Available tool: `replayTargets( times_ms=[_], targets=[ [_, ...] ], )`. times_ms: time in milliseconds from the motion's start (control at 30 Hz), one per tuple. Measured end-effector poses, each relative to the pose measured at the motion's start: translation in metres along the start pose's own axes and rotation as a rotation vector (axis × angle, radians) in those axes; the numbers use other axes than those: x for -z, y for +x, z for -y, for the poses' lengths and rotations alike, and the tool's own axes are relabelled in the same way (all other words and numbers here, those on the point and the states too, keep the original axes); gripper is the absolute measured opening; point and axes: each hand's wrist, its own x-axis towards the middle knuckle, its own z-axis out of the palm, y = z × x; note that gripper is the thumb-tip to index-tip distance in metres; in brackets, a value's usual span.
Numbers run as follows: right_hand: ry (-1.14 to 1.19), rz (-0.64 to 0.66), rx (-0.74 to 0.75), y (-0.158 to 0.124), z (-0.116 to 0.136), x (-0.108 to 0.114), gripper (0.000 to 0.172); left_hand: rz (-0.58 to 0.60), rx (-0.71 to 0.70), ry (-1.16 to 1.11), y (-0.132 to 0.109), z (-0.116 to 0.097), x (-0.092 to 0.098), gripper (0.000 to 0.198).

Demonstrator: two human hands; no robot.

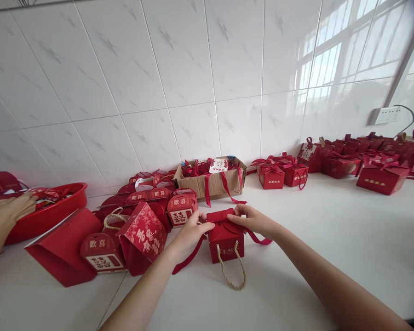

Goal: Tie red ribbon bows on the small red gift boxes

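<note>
A small red gift box [222, 246] stands on the white counter in front of me, its twisted rope handle [238, 287] hanging down the near side. A red ribbon [260, 239] crosses the top, with loose tails to the left and right. My left hand [191, 232] is closed at the top left edge, thumb and fingers pinching the ribbon there. On the top right, my right hand [255, 220] pinches the ribbon with its thumb and fingertips. The fingers partly cover where the ribbon crosses.
Behind the box is a cardboard carton [210, 187] of red ribbons and tags. Several red boxes [103, 253] crowd the left, near a red basin [79, 197] where another person's hand [14, 211] reaches in. Tied boxes [381, 179] line the right, below a wall socket [384, 116].
</note>
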Motion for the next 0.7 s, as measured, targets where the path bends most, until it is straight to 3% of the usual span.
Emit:
replayTargets(
  times_ms=[167, 300, 467, 700],
  targets=[
    [0.258, 0.023, -0.01, -0.003, -0.012, -0.001, 0.043, 0.079, 0.053, -0.087, 0.01, 0.015, 0.0, 0.026],
    [0.126, -0.05, -0.091, -0.009, -0.01, -0.001, 0.045, 0.095, 0.039, -0.044, 0.009, 0.025, -0.001, 0.033],
    [-0.063, -0.08, -0.092, -0.015, -0.001, -0.002, 0.049, -0.001, -0.015, -0.068, 0.005, 0.022, -0.006, 0.042],
    [0.007, -0.068, -0.097, -0.016, 0.001, 0.008, 0.046, -0.044, -0.008, -0.1, 0.001, 0.015, -0.002, 0.05]
  ],
)
